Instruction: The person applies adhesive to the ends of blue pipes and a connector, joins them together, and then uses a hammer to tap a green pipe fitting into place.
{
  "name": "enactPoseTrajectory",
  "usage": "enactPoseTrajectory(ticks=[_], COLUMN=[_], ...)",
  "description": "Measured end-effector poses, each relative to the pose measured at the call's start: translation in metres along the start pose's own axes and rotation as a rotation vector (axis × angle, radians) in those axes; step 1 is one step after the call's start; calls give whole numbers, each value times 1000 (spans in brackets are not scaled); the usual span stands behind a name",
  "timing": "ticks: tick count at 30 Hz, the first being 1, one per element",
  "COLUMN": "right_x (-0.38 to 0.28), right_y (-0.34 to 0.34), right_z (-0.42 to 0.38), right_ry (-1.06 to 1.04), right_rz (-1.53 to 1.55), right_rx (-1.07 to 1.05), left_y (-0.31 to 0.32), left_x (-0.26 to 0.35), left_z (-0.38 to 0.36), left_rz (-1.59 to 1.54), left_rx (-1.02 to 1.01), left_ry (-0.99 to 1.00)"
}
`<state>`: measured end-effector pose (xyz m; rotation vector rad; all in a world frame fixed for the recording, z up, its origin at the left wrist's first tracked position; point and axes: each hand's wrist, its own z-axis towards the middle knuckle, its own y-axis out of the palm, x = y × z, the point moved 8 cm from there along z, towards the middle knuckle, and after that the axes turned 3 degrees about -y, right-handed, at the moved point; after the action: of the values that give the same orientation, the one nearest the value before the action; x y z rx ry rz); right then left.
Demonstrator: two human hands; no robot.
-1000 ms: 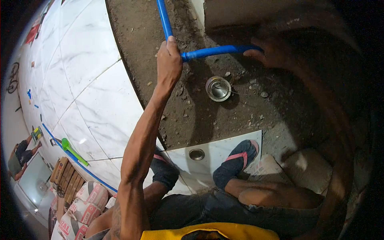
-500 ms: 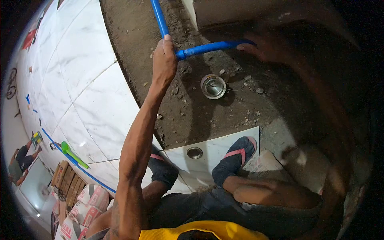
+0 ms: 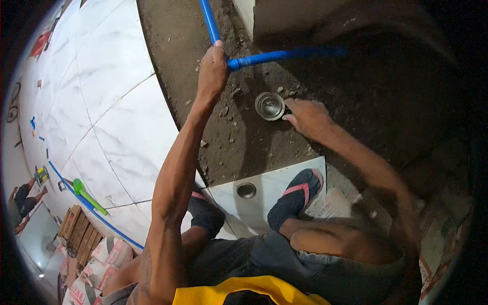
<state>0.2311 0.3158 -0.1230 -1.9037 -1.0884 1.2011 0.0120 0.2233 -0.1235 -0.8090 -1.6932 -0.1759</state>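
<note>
My left hand is wrapped round a blue pipe, close to where it meets a second blue pipe that runs off to the right. Below this corner, a small round metal can stands on bare soil, its mouth facing up and its inside shiny. The thumb and fingers of my right hand close at the can's right edge; exactly what lies between the fingertips is partly hidden. The far end of the second pipe fades into shadow.
Between my feet, a white tile has a round metal drain set in it. White tiled floor spreads left, with a green tool, a long blue pipe and stacked bags. Another person is at far left.
My right hand has let go of the shadowed end of the right-hand blue pipe and moved down to the metal can. My left hand still grips the pipe.
</note>
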Motion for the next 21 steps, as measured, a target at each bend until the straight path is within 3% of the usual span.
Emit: enactPoseTrajectory(ticks=[6, 12, 15, 21], right_x=[0, 10, 10, 6], right_y=[-16, -22, -19, -26], right_z=[-10, -27, -34, -47], right_ry=[5, 113, 42, 49], right_rz=[-24, 287, 207, 15], right_rx=[117, 123, 188, 92], left_y=[-4, -6, -5, -5], left_x=[-5, -6, -5, -6], left_z=[-4, -2, -3, -2], left_rz=[26, 39, 39, 54], left_rx=[-4, 5, 10, 9], left_ry=[-2, 43, 46, 74])
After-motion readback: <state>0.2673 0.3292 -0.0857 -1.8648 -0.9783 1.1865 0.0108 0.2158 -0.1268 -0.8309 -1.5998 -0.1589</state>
